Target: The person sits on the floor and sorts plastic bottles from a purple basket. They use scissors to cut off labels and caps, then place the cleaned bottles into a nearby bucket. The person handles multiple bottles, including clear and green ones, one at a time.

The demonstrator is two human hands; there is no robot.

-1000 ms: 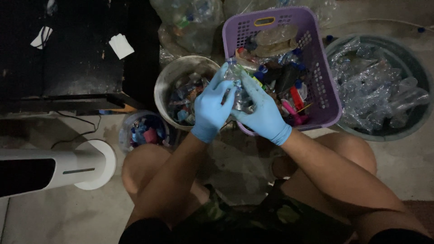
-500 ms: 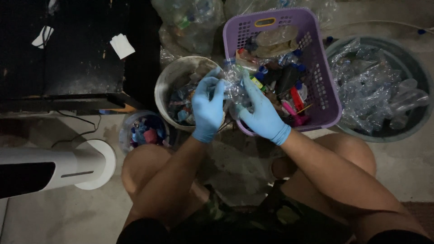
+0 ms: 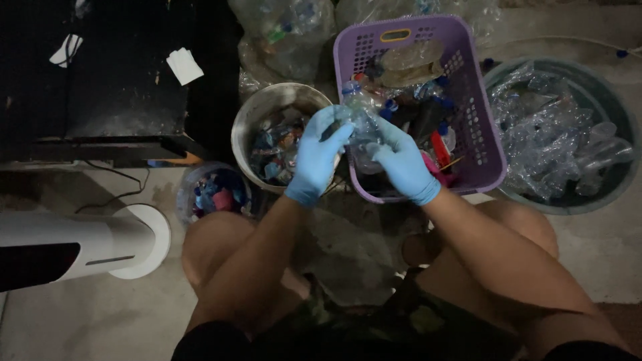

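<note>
Person is sitting on the floor (image 3: pixel 80 321), knees apart, both hands in blue gloves. Left hand (image 3: pixel 319 155) and right hand (image 3: pixel 401 162) are both closing around a clear plastic bottle (image 3: pixel 362 124) with a blue cap, holding it up between the metal pot (image 3: pixel 267 107) and the purple basket (image 3: pixel 481 134). Left fingers are wrapping the upper part near the neck; right hand is cupping the lower body from the side. Both are curled tight on the bottle, not open.

Bottle is looking thin-walled, crumpled and empty, so judging it light, soft under a squeeze and a bit slick against gloves. Best hold is probably the stiffer neck and cap end with one hand, body steadied with the other; squeezing mid-body would likely just cave it in.

Metal pot is holding a jumble of coloured scraps, cannot tell exactly what. Purple basket is holding mixed bottles and coloured items. A round tub (image 3: pixel 605 200) on the right is full of clear crushed bottles. A small container (image 3: pixel 214 194) with blue and red pieces is sitting just beside the left knee. White fan base (image 3: pixel 137 244) is lying at far left. Clear bags (image 3: pixel 281 33) of bottles are piled behind the pot.
</note>
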